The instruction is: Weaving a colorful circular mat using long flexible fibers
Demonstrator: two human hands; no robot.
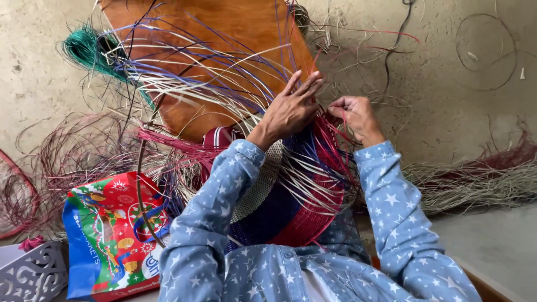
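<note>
**Woven piece partly built, many strands still loose**

The left hand (291,109) lies flat, fingers extended and slightly spread, on the upper edge of the woven piece (291,201) in the lap. The right hand (357,114) pinches a red strand (335,140) just beside those fingertips. Below the fingers, cream, blue and red bands appear finished; beyond them, the loose strands (212,67) remain unwoven.
</note>
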